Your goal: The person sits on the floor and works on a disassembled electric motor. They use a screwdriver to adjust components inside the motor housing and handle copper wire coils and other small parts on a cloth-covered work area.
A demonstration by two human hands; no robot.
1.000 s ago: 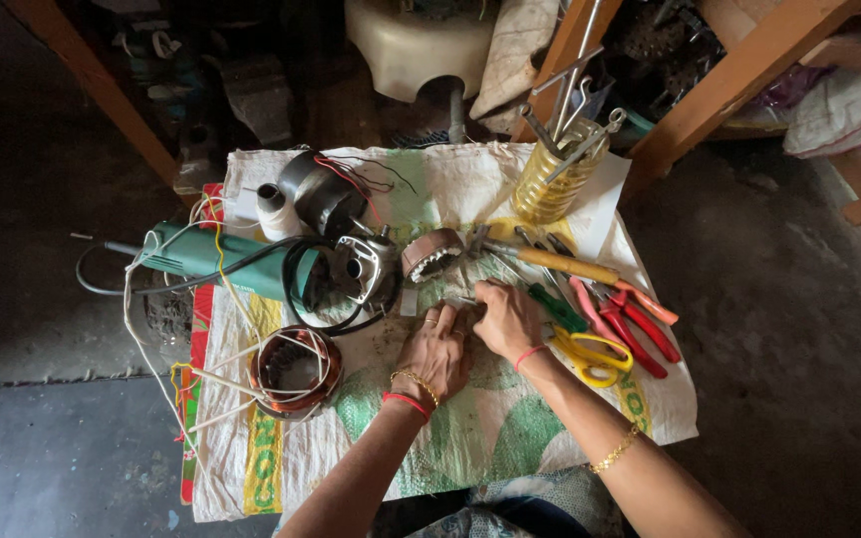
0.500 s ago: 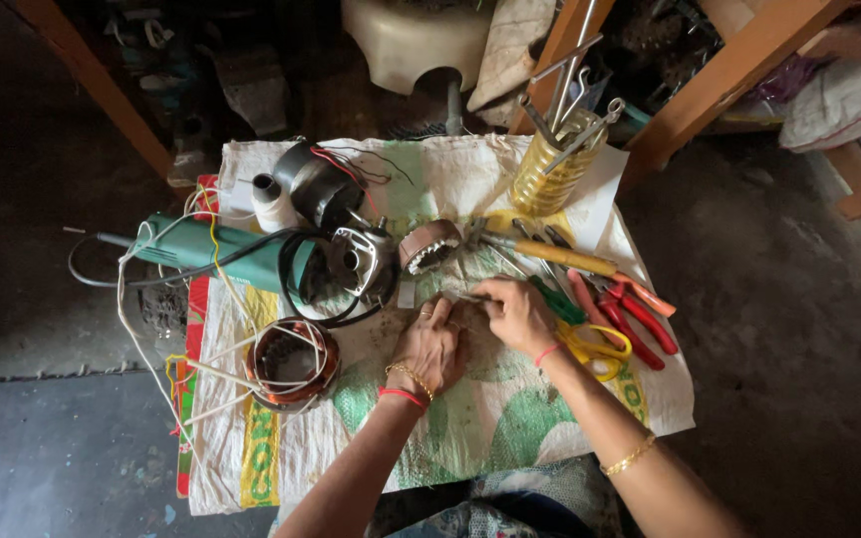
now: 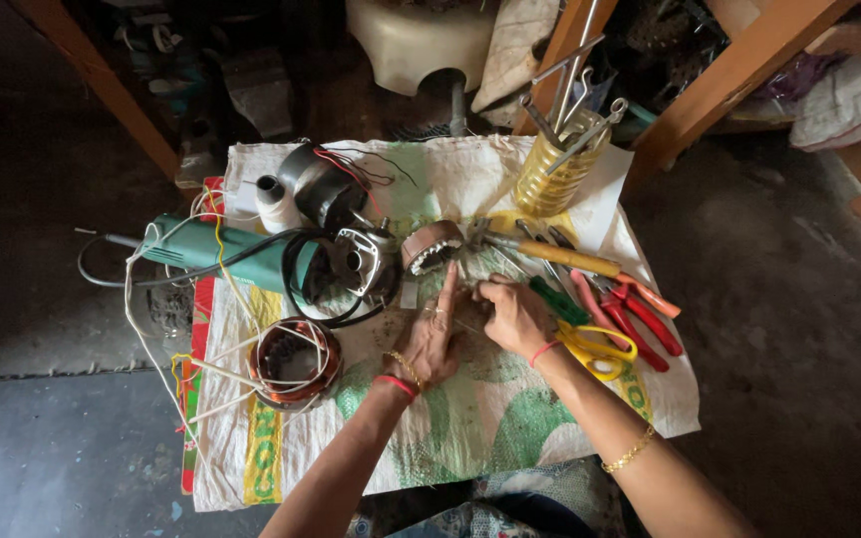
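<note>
Metal, ring-shaped motor core (image 3: 432, 246) lies on the woven sack (image 3: 470, 438) just beyond my left hand (image 3: 430, 334), which rests flat, fingers out. My right hand (image 3: 515, 314) is curled over something small I cannot make out, beside yellow-handled scissors (image 3: 595, 351) and a green grinder (image 3: 241, 259)

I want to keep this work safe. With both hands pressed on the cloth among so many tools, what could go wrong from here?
1. The right hand lies right beside the yellow-handled scissors and red pliers; a careless sweep could nick it.
2. The left hand points toward the small wound stator; a push might roll it.
3. The green angle grinder has a loose cable that could snag.
</note>
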